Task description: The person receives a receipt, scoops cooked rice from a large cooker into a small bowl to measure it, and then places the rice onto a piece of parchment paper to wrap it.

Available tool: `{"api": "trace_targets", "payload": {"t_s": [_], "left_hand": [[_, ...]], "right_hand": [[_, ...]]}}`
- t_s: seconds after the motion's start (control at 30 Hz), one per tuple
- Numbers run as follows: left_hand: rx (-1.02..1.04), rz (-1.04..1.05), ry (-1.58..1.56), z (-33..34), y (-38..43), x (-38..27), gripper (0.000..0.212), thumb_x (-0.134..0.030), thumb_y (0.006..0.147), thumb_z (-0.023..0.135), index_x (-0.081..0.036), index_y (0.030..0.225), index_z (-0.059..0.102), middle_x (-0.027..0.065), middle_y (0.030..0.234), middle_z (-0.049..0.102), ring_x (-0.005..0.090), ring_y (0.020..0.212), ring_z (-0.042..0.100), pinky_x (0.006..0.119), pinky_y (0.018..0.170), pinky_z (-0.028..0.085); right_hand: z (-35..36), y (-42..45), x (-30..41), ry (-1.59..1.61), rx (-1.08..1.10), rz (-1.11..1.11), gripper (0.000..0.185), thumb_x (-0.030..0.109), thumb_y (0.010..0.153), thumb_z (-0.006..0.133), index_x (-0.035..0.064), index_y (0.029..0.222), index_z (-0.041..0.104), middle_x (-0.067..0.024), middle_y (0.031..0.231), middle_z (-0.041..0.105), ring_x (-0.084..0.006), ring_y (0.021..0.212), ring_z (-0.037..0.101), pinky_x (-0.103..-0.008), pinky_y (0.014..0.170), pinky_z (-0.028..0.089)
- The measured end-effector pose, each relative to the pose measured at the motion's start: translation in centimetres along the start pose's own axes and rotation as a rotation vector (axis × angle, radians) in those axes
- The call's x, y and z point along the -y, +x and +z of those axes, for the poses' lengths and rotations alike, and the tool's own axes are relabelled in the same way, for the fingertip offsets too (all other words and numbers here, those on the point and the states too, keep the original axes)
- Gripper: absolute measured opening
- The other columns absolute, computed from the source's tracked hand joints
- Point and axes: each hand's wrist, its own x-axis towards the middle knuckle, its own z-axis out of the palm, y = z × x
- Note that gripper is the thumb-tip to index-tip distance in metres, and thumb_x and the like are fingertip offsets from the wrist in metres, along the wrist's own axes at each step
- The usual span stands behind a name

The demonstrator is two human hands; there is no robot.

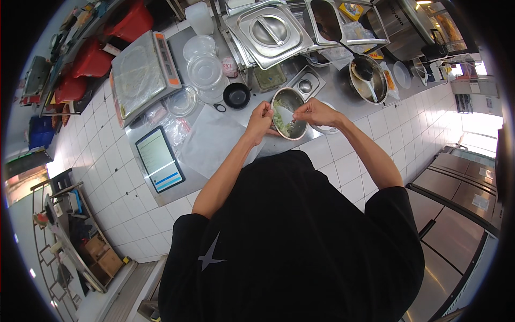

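Observation:
My left hand grips the left rim of a round stainless steel bowl, which is tilted near the counter's front edge. Pale green chopped food lies along the bowl's left side. Between the fingertips of my right hand is a thin whitish scraper-like piece that reaches into the bowl; its exact kind is unclear. A small black bowl stands to the left, and a white paper sheet spreads beside my left forearm.
A tablet and a plastic-wrapped scale occupy the left. Clear plastic lids are stacked beyond. Lidded steel pans line the back. At right, a steel pot holds a black ladle and a white spoon.

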Motion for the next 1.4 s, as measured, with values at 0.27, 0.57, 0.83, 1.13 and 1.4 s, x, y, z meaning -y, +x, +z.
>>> {"api": "trace_targets", "payload": {"t_s": [0.27, 0.57, 0.83, 1.13, 1.4], "left_hand": [[0.015, -0.058, 0.114, -1.6, 0.7, -1.8, 0.012, -0.017, 0.100, 0.050, -0.006, 0.099, 0.054, -0.0001, 0.086, 0.048, 0.0100, 0.071, 0.046, 0.039, 0.061, 0.064], [-0.115, -0.008, 0.031, -3.1, -0.4, 0.0, 0.012, -0.016, 0.097, 0.054, -0.005, 0.099, 0.057, -0.0001, 0.080, 0.052, 0.0085, 0.066, 0.051, 0.036, 0.055, 0.062], [-0.253, 0.121, 0.017, -5.1, -1.1, 2.0, 0.015, -0.016, 0.098, 0.054, -0.003, 0.100, 0.060, 0.0019, 0.084, 0.058, 0.0094, 0.073, 0.059, 0.029, 0.059, 0.058], [-0.550, 0.738, 0.865, -11.9, 1.7, 3.2, 0.081, -0.003, 0.068, 0.073, -0.001, 0.138, 0.033, 0.0245, 0.134, 0.040, 0.0392, 0.125, 0.038, 0.048, 0.105, 0.031], [-0.541, 0.803, 1.126, -11.2, 4.1, 0.7, 0.095, -0.016, 0.064, 0.083, -0.003, 0.142, 0.029, 0.0222, 0.132, 0.041, 0.0389, 0.125, 0.040, 0.049, 0.108, 0.029]], "right_hand": [[-0.3, 0.0, -4.9, 0.477, 0.034, 0.132, 0.033, 0.030, 0.092, 0.068, -0.0009, 0.101, 0.072, 0.0086, 0.050, 0.034, -0.0025, 0.041, 0.023, -0.0222, 0.039, 0.014], [2.4, 1.0, -7.2, 0.609, 0.037, 0.140, 0.032, 0.030, 0.098, 0.059, 0.0004, 0.104, 0.068, 0.0089, 0.050, 0.031, -0.0021, 0.039, 0.020, -0.0225, 0.038, 0.014], [4.7, 0.1, -5.9, 0.665, -0.100, 0.131, 0.032, 0.033, 0.098, 0.058, 0.0034, 0.106, 0.068, 0.0094, 0.052, 0.029, -0.0020, 0.040, 0.020, -0.0222, 0.038, 0.014], [6.5, -2.6, -8.9, 0.755, -0.275, 0.051, 0.032, 0.032, 0.097, 0.062, 0.0023, 0.107, 0.066, 0.0098, 0.054, 0.033, -0.0008, 0.042, 0.023, -0.0208, 0.038, 0.017], [7.2, -2.9, -8.3, 0.811, -0.320, -0.003, 0.030, 0.030, 0.097, 0.061, 0.0020, 0.105, 0.068, 0.0101, 0.054, 0.032, -0.0011, 0.043, 0.022, -0.0210, 0.038, 0.016]]}}
